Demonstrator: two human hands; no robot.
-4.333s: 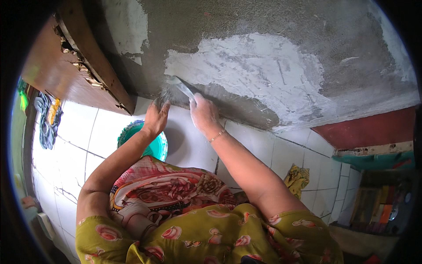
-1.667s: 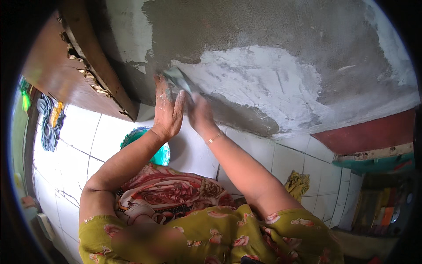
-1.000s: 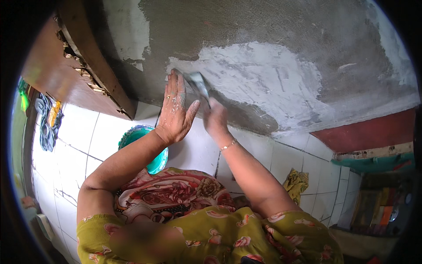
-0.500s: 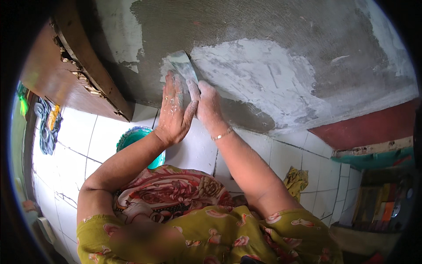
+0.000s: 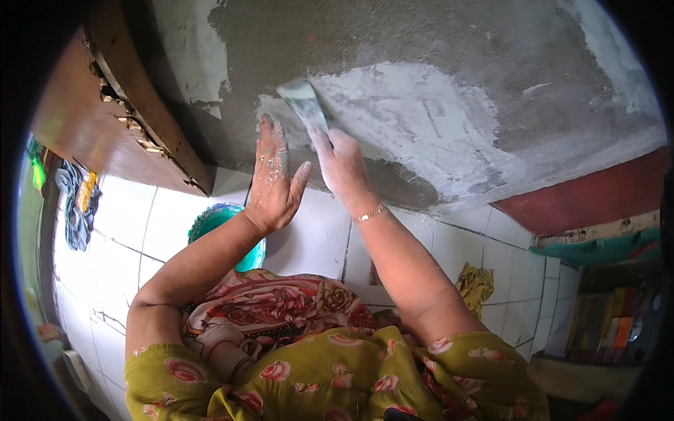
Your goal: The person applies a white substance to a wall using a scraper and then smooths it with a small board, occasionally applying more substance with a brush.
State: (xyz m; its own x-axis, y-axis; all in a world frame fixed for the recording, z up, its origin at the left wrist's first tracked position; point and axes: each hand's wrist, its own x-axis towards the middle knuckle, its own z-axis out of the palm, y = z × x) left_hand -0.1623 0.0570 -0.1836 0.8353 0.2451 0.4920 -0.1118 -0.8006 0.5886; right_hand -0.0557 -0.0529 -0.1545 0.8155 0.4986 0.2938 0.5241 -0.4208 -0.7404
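Observation:
My right hand (image 5: 344, 165) grips a putty knife (image 5: 304, 100), its wide blade lying against the grey wall (image 5: 281, 35). White putty (image 5: 414, 112) covers a broad patch of that wall to the right of the blade. To the left, my left hand (image 5: 275, 179) is stretched out flat with the thumb apart, holding nothing. Putty smears and crumbs cling to its fingers and back. Whether its fingertips touch the wall I cannot tell. The putty knife's handle is hidden inside my right hand.
A turquoise bucket (image 5: 225, 217) stands on the white tiled floor (image 5: 309, 238), partly behind my left forearm. A brown wooden panel with a broken edge (image 5: 140, 133) rises at the left. A yellowish cloth (image 5: 474, 286) lies right of my right arm. Shelved items (image 5: 611, 323) sit far right.
My right hand and the putty knife have shifted to the right, away from my left hand. The left hand stays almost in place, its thumb now clear of the right hand.

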